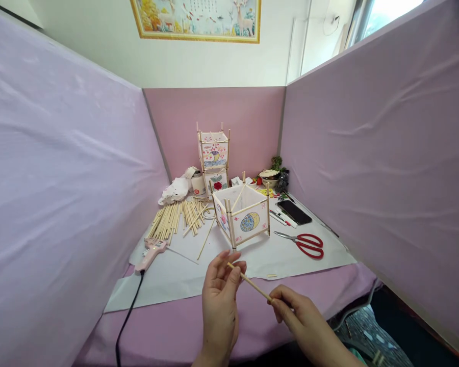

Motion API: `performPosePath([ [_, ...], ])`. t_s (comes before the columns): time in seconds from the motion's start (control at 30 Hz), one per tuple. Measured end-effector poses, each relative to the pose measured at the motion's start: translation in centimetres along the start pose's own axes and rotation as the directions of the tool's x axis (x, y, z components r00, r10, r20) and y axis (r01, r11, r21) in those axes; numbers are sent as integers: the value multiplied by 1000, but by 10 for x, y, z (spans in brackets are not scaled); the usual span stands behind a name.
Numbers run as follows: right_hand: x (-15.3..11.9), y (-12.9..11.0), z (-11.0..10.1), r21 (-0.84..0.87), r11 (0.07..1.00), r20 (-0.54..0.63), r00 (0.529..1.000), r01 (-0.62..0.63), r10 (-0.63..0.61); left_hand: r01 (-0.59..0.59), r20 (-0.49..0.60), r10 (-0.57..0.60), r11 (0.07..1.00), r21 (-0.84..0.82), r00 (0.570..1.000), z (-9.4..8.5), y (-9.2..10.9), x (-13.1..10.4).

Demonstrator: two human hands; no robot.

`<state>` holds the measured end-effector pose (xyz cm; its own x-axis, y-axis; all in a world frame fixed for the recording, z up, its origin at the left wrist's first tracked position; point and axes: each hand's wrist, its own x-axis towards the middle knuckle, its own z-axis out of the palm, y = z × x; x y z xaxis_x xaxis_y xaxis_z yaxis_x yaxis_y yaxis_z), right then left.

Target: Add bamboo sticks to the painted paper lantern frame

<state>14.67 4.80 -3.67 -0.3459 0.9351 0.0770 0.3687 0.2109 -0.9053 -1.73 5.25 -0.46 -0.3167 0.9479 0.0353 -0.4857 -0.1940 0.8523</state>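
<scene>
Where fingers pinch it, thin stick (249, 281) ends hidden.

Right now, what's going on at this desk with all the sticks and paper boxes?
A person holds one thin wooden stick between both hands, the left hand pinching one end and the right hand the other. Just beyond them a paper-sided lantern frame stands on a white sheet. A pile of sticks and a pink glue gun lie to the left, red scissors and a phone to the right. Two more lanterns are stacked at the back.
</scene>
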Motion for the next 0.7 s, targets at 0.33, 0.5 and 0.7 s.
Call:
performPosePath([
  [0.33,80,-93,-127,-116,934,-304,883,338,-357,-291,88,278,889,354,957,-18,54,132],
  [0.5,173,-144,-153,-217,890,-69,903,402,-424,-308,68,337,740,598,939,-13,50,221],
  [0.7,266,-150,-138,-468,815,122,938,342,-324,-302,160,259,730,614,952,-6,32,270],
])
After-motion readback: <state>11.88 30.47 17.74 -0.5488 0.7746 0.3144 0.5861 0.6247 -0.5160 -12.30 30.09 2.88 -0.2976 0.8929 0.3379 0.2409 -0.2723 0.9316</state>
